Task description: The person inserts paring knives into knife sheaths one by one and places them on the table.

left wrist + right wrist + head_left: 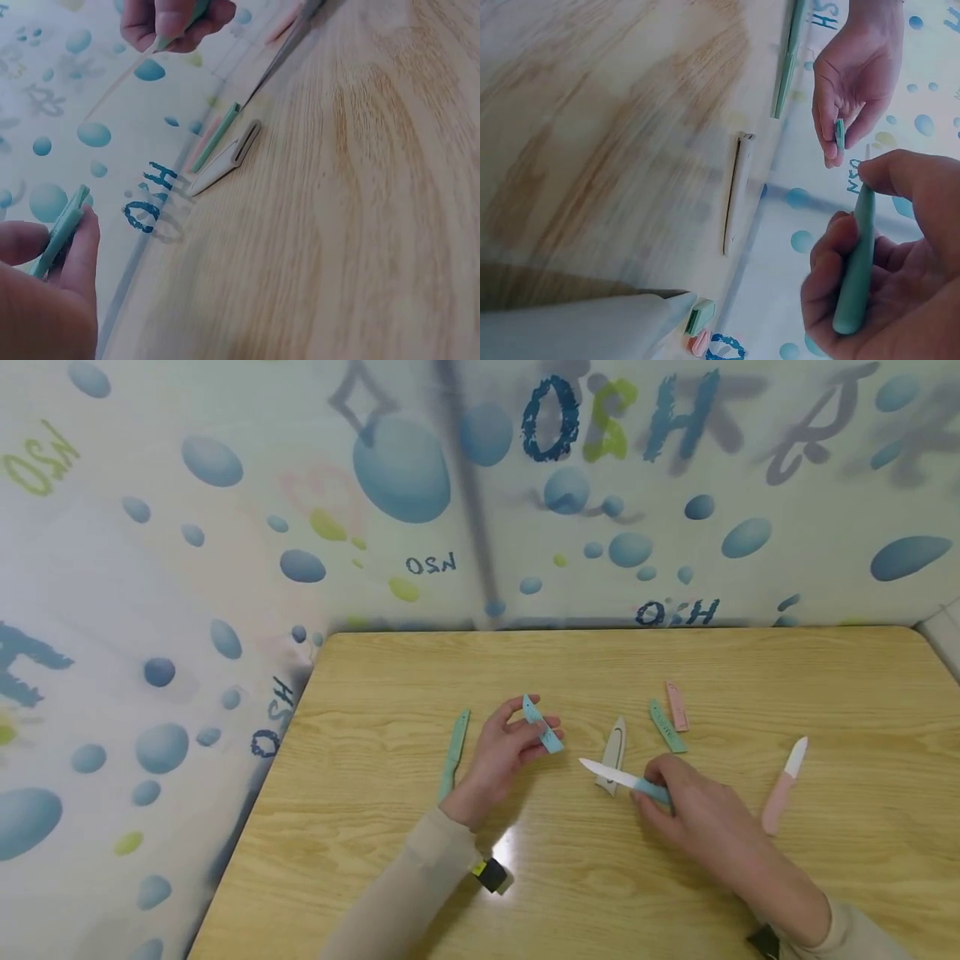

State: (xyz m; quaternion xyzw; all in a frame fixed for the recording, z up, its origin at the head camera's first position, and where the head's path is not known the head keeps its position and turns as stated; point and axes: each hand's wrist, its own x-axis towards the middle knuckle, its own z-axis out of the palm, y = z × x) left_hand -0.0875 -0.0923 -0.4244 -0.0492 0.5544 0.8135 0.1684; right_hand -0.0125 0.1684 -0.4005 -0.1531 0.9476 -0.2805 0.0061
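Note:
My left hand (pixel 498 756) holds a light blue blade cover (pixel 542 724) between thumb and fingers, raised above the table's left-middle part. My right hand (pixel 708 814) grips a small knife (pixel 611 773) by its blue handle (pixel 651 790). Its white blade is bare and points left toward the cover, with a gap between them. In the right wrist view the handle (pixel 856 270) lies in my curled fingers, thumb near the blade end. Below the blade, a cream blade cover (pixel 617 743) lies on the table.
On the wooden table (pixel 375 677), a green knife-shaped piece (pixel 454 750) lies beside my left wrist. Behind my right hand are a green cover (pixel 666 727) and a pink cover (pixel 677 706). Farther right lies a pink-handled knife (pixel 780 797) with a bare white blade. A patterned curtain (pixel 570 552) hangs behind.

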